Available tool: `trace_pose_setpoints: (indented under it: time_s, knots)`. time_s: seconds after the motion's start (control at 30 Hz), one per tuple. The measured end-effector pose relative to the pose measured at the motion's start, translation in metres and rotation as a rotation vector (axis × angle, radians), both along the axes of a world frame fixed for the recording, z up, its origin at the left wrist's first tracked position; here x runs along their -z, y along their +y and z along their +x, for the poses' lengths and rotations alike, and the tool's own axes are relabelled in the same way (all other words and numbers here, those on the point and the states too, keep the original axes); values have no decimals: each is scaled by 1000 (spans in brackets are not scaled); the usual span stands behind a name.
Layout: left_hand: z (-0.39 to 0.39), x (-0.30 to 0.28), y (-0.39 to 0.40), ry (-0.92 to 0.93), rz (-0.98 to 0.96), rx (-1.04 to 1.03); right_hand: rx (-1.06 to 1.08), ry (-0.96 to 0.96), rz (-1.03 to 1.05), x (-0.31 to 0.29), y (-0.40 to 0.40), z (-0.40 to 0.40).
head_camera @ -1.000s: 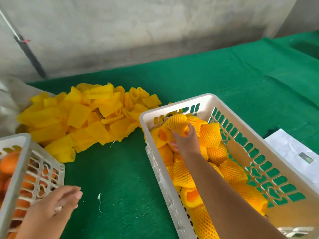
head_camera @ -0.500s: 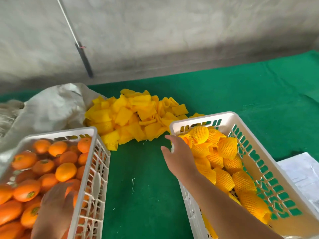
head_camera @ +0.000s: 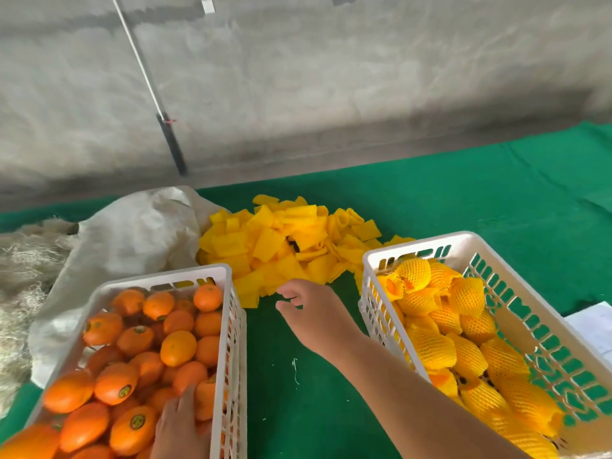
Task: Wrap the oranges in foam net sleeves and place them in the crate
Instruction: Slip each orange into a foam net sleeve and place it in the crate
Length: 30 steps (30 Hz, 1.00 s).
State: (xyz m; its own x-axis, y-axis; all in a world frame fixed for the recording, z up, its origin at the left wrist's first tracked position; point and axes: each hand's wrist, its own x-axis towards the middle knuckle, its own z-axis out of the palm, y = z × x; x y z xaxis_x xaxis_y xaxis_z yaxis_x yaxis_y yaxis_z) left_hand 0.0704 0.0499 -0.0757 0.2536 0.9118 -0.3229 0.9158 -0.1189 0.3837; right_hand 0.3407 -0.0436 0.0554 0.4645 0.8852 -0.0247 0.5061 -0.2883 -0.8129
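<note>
While the left hand [head_camera: 180, 425] lies on the bare oranges [head_camera: 132, 352] at the near right corner of the left crate [head_camera: 228, 329], fingers spread flat over the fruit, no grip on any one orange can be made out; its wrist is cut off by the bottom edge. Round dark stickers sit on several near oranges, their print too small to read. Right hand [head_camera: 314, 314] hovers over the green worktop [head_camera: 298, 392] in the gap between the two crates, fingers loosely curled, holding nothing, fingertips just short of the sleeve pile. That gap is an open strip of green cloth with a scrap of white thread [head_camera: 294, 371] on it. Right crate [head_camera: 374, 260] holds the wrapped oranges [head_camera: 463, 346], each in yellow foam net; its near end runs out of view at the lower right. White paper [head_camera: 592, 326] lies just beside the crate's right wall, cut off by the edge, any writing illegible. Beyond both crates, loose foam net sleeves [head_camera: 284, 240] are heaped on the worktop, touching a crumpled pale sack [head_camera: 132, 233] on their left. Straw-like fibre [head_camera: 23, 260] spreads at far left. Behind, a thin rod [head_camera: 155, 104] leans against the grey wall [head_camera: 364, 77].
</note>
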Motion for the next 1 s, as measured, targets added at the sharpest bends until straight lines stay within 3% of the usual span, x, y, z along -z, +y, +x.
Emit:
trace_pose_setpoints:
  time_s: [0.13, 0.33, 0.63, 0.77, 0.83, 0.93, 1.0]
  knots:
    - [1, 1, -2, -126, -39, 59, -35, -19, -5, -8, 17, -39]
    - [-2, 16, 7, -4, -57, 87, -82, -3, -62, 9, 23, -81]
    - [-17, 26, -1, -276, 106, -38, -105, 3, -183, 33, 17, -122]
    - [-22, 21, 2, -502, 119, -172, -103, 6, -219, 41, 12, -131]
    - [-25, 15, 1, -675, -15, -265, -105, 16, -227, 44, 10, -133]
    - [-28, 5, -2, -1172, -489, -488, -107, 49, -225, 47, 7, -137]
    - [-32, -5, -8, -1379, -715, -502, -116, 101, -209, 49, 6, -140]
